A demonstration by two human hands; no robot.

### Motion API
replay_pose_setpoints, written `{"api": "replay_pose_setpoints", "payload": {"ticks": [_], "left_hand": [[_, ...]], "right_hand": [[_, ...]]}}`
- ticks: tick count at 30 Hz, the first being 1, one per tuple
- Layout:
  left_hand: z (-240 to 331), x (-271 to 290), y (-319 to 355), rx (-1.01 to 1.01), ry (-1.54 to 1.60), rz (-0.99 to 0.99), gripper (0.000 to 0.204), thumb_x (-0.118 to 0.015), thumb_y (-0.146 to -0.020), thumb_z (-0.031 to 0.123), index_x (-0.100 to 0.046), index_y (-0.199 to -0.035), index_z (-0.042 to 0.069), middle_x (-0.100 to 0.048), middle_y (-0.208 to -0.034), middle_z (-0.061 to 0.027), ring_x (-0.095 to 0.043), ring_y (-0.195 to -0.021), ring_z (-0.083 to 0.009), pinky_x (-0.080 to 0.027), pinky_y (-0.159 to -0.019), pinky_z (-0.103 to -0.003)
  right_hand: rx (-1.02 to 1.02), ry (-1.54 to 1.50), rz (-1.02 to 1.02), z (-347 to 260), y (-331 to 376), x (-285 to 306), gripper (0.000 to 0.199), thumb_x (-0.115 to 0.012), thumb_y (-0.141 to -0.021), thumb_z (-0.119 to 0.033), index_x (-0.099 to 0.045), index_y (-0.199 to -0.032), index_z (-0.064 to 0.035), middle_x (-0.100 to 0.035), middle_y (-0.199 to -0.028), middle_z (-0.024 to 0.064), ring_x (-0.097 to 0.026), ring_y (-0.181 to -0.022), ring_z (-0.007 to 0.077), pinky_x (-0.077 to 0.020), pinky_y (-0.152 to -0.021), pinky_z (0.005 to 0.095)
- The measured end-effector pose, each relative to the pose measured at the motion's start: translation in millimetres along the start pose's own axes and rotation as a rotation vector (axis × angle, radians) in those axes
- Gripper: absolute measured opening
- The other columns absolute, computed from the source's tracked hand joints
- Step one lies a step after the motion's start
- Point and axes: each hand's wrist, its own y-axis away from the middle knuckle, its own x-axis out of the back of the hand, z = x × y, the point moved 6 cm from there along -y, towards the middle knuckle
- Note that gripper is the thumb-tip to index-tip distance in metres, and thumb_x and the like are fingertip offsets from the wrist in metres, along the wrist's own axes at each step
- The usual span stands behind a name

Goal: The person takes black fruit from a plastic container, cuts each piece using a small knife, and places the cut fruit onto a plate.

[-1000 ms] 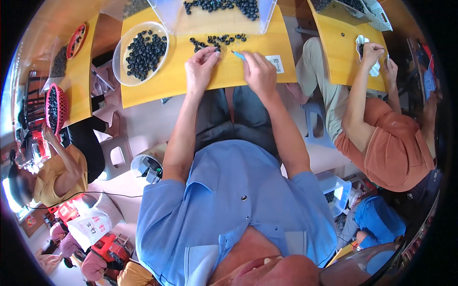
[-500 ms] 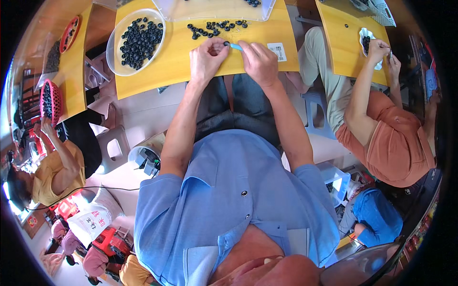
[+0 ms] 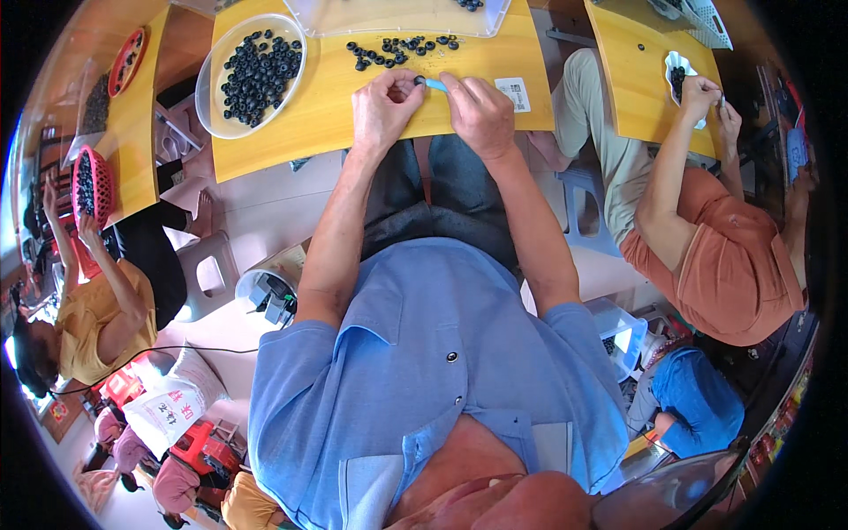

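Over the near part of the yellow table (image 3: 309,146), my left hand (image 3: 382,113) pinches a small black round part (image 3: 419,80) between thumb and fingertips. My right hand (image 3: 482,117) is closed around a slim light-blue tool (image 3: 434,84), whose tip meets the black part. What the tip looks like is too small to tell. Just beyond my hands, several loose black ring-shaped parts (image 3: 397,59) lie on the tabletop. To the left stands a round clear bowl (image 3: 203,97) with a pile of similar black parts.
A clear plastic bin (image 3: 371,28) sits at the table's far edge, and a white label card (image 3: 513,95) lies right of my hand. Co-workers sit at both sides, one by a pink basket (image 3: 106,190), another holding a white dish (image 3: 700,122). A bucket (image 3: 250,287) stands on the floor.
My hands, the blue tool and the black part stay almost in place. At the left, the co-worker's hands have moved apart, one rising beside the pink basket.
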Motion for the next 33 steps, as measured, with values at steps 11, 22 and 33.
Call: {"api": "replay_pose_setpoints", "payload": {"ticks": [11,22,33], "left_hand": [[-8.4,14.7,4.4,-0.067,0.147,0.118,0.022,-0.082,-0.085,0.007,-0.075,-0.103,-0.004,-0.075,-0.08,-0.0049,-0.07,-0.073,-0.0074,-0.058,-0.073,-0.024],[-9.8,173.8,-14.4,-0.063,-0.454,0.575,0.025,-0.075,-0.087,0.004,-0.073,-0.111,0.003,-0.068,-0.085,-0.0068,-0.067,-0.076,-0.0195,-0.056,-0.072,-0.035],[-8.7,4.5,-166.5,-0.286,-0.414,0.091,0.022,-0.074,-0.088,0.016,-0.077,-0.106,0.004,-0.074,-0.101,-0.0186,-0.072,-0.093,-0.0357,-0.058,-0.086,-0.043]], "right_hand": [[-0.115,-0.001,-0.084,2.2,-5.3,-7.8,0.031,-0.072,-0.083,-0.004,-0.074,-0.113,-0.0097,-0.067,-0.086,0.0066,-0.069,-0.076,0.0272,-0.0553,-0.066,0.0392],[-0.098,-0.006,-0.034,2.3,-3.0,-2.5,0.02,-0.067,-0.088,-0.005,-0.073,-0.106,-0.0039,-0.063,-0.082,0.0087,-0.067,-0.075,0.0264,-0.0555,-0.064,0.0395],[-0.114,0.031,-0.017,5.9,-3.8,-1.1,0.018,-0.067,-0.087,-0.007,-0.072,-0.104,-0.0058,-0.061,-0.08,0.0064,-0.067,-0.074,0.0242,-0.056,-0.065,0.0378]]}}
